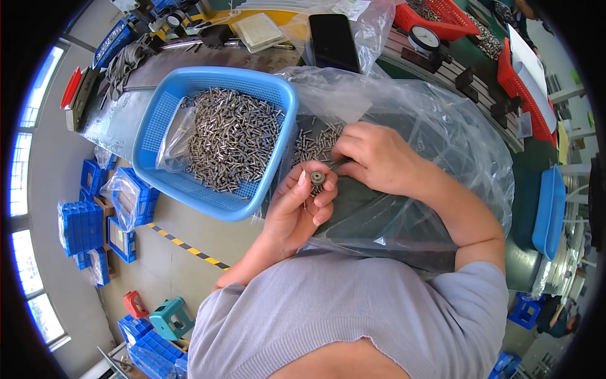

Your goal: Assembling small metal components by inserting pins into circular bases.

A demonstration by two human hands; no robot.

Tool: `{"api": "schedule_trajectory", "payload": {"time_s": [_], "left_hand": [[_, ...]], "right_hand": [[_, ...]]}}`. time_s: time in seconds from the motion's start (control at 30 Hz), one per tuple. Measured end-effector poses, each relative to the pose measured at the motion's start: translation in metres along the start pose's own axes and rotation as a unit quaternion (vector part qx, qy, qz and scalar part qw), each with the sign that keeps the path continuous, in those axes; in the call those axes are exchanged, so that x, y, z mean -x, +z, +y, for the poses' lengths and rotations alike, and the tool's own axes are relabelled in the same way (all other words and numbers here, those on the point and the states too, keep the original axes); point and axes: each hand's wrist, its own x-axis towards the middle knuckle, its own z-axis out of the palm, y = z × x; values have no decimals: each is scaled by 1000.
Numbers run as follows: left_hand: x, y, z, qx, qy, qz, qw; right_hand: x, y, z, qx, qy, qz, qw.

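— Steel, all of it: small metal pins (pixel 235 136) heaped in the blue plastic basket (pixel 165 107) on the bench, and a thinner scatter of loose pins (pixel 315 142) lying on the clear plastic sheet (pixel 435 126) just right of the basket.

— What's in the left hand (pixel 297 211)?

— A small round gauge ring (pixel 317 177), pinched between thumb and fingertips, fingers closed on it, held up just in front of the basket's near right corner.

— And the right hand (pixel 375 158)?

— It rests on the sheet beside the loose pins, fingers curled together at the tips; I can't tell whether they grip a pin. It sits close to the ring, nearly touching the left fingertips.
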Motion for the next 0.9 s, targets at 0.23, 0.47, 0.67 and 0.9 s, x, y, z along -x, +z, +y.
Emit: {"api": "schedule_trajectory", "payload": {"time_s": [0.23,0.47,0.67,0.9], "left_hand": [[0,1,0,7,3,2,1000],[0,0,0,-1,-1,-2,1000],[0,2,0,0,6,-1,1000],[0,5,0,-6,3,16,1000]], "right_hand": [[-1,13,0,33,-44,34,998],[-2,11,-3,48,-64,35,996],[-3,13,-3,48,-62,17,997],[-5,-4,-8,-80,8,25,996]]}}
